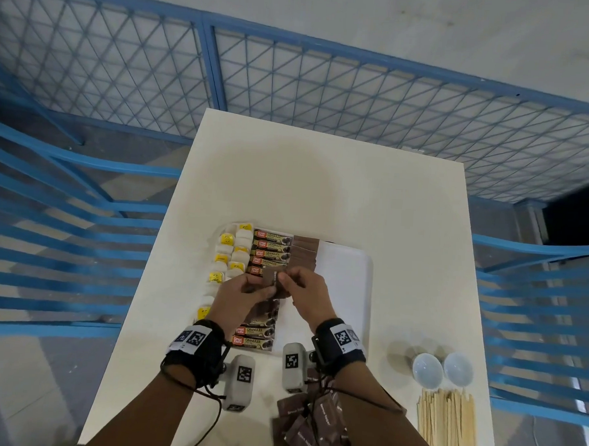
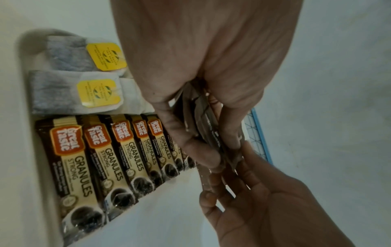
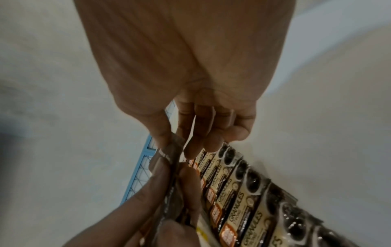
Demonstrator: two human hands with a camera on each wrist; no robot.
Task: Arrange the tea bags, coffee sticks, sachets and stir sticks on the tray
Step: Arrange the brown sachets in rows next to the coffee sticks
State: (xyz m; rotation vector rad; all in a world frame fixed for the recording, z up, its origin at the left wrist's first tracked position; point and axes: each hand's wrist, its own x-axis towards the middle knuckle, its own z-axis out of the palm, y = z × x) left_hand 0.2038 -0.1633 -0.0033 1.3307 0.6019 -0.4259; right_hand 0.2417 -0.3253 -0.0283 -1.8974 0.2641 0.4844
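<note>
One white table (image 1: pixel 289 174), bearing a white tray (image 1: pixel 348 276) stocked left to right with tea bags (image 1: pixel 228 253), coffee sticks (image 1: pixel 271 245) and a short row of brown sachets (image 1: pixel 304 254). Near the table's right front, a bundle of wooden stir sticks (image 1: pixel 446 428), two pale round bowls (image 1: pixel 442 368) beside it, and a loose heap of brown sachets (image 1: pixel 310 425) under the right forearm. Above the tray, left hand (image 1: pixel 245 295) gripping a small stack of sachets (image 1: pixel 272 279), right hand (image 1: pixel 305 291) pinching the stack's top edge.

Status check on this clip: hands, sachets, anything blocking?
Left hand grips stack of brown paper sugar sachets; right hand pinches top one. White plastic tray half filled. Nothing blocking.
</note>
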